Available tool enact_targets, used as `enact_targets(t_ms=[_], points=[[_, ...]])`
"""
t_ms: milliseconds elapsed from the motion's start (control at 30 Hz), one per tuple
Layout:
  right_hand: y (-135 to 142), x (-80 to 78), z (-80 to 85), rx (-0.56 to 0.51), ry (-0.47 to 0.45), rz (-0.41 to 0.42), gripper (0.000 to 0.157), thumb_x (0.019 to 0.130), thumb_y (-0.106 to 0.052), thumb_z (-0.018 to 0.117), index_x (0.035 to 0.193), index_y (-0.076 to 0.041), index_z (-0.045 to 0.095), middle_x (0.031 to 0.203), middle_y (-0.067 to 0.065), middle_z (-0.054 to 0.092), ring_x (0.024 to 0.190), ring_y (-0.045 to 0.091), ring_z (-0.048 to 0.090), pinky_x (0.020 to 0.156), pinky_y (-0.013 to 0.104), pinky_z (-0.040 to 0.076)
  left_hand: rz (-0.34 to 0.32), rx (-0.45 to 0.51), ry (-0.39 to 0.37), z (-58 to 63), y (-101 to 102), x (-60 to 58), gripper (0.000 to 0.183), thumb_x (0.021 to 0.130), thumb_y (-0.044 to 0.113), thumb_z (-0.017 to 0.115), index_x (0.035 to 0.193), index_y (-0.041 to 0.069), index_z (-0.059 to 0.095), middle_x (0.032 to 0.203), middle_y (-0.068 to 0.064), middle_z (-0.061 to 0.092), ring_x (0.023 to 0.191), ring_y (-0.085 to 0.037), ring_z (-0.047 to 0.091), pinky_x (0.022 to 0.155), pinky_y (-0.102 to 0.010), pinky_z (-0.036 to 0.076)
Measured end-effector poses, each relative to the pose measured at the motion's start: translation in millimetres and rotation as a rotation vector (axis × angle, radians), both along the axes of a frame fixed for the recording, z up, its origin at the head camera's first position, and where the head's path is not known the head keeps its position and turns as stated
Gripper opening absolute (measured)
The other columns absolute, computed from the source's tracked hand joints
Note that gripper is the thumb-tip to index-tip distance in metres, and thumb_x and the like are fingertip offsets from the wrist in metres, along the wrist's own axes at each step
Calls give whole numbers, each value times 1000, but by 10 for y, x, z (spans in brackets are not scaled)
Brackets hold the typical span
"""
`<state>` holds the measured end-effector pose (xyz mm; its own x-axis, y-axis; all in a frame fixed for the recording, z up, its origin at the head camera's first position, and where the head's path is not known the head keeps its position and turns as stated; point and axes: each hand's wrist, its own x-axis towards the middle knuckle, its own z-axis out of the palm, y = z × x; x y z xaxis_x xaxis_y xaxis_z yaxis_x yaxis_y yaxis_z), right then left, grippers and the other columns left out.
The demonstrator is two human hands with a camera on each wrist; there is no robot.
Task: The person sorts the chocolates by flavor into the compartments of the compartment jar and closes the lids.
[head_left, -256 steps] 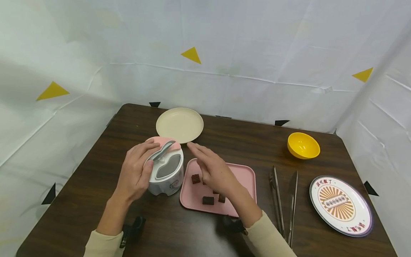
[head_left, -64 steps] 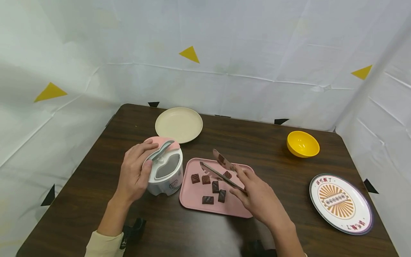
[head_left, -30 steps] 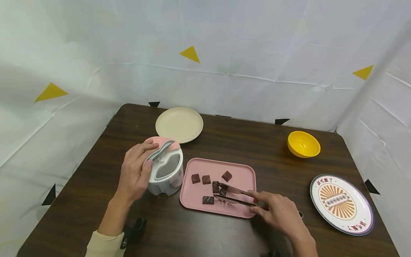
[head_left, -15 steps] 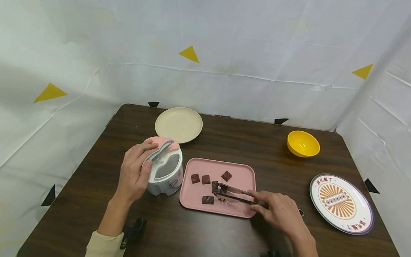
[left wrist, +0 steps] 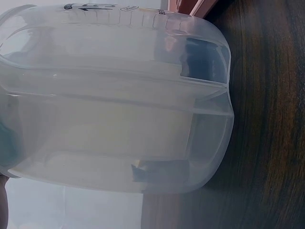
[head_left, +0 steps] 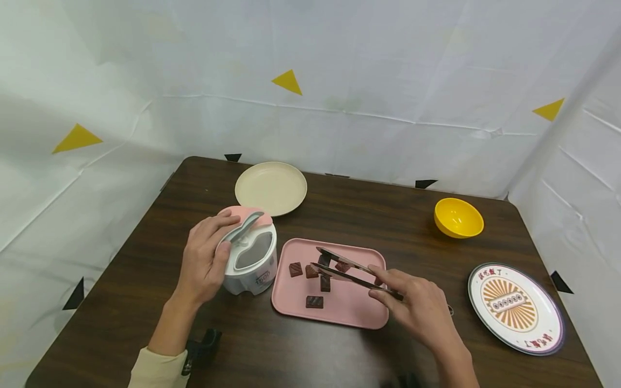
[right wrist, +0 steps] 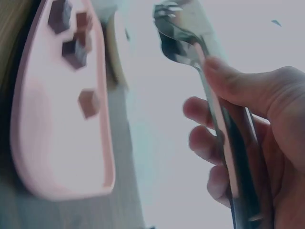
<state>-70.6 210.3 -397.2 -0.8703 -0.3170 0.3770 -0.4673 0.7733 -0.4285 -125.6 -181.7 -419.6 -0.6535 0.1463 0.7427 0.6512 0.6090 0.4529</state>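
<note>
My right hand (head_left: pixel 419 307) holds a pair of metal tongs (head_left: pixel 356 280) over the pink tray (head_left: pixel 349 312), thumb and fingers on its two arms. A dark chocolate (head_left: pixel 324 261) sits between the tong tips. Below it on the tray lie several more chocolates, among them a striped dark one (head_left: pixel 314 302) and a brown square one (head_left: pixel 295 269). To the left, my left hand (head_left: pixel 206 258) grips the top of a clear plastic container (head_left: pixel 254 280) with a white lid, pink flap and grey handle. In the left wrist view the container (left wrist: pixel 105 119) fills most of the picture.
Behind the container lies a cream plate (head_left: pixel 270 188). A yellow bowl (head_left: pixel 458 218) stands at the back right, and a patterned oval plate (head_left: pixel 515 310) lies at the right edge of the dark wooden table (head_left: pixel 364 199). White cloth walls surround the table.
The tongs, earlier lying right of the tray, are in my right hand. Lately they have risen from the tray toward its back left with a dark chocolate. My left hand stays on the container.
</note>
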Motion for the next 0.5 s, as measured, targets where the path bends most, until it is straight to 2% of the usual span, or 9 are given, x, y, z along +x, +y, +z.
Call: enact_targets(t_ms=[100,267,500], points=[[-153,-25,58,-34,29,9,48,76,-22,83,122,-29,71,83,-22,64,52,-6,41,47,22,34,2,0,1,1,-2,2,43,92,24,41,115,1,70,122,-10,65,125,-33,53,106,-54,27],[-414,-58,123,-83,73,30,48,77,-25,83,123,-28,71,90,-18,70,47,-7,36,44,21,30,-4,1,5,-1,-2,1,43,92,24,41,115,1,70,123,-10,65,125,-33,53,106,-54,27],[-720,-113,143,-147,152,100,46,80,-24,81,124,-27,70,87,-16,67,54,-5,44,47,20,36,-12,3,7,-4,-5,-3,43,92,23,41,115,1,70,123,-10,65,125,-34,53,105,-55,27]])
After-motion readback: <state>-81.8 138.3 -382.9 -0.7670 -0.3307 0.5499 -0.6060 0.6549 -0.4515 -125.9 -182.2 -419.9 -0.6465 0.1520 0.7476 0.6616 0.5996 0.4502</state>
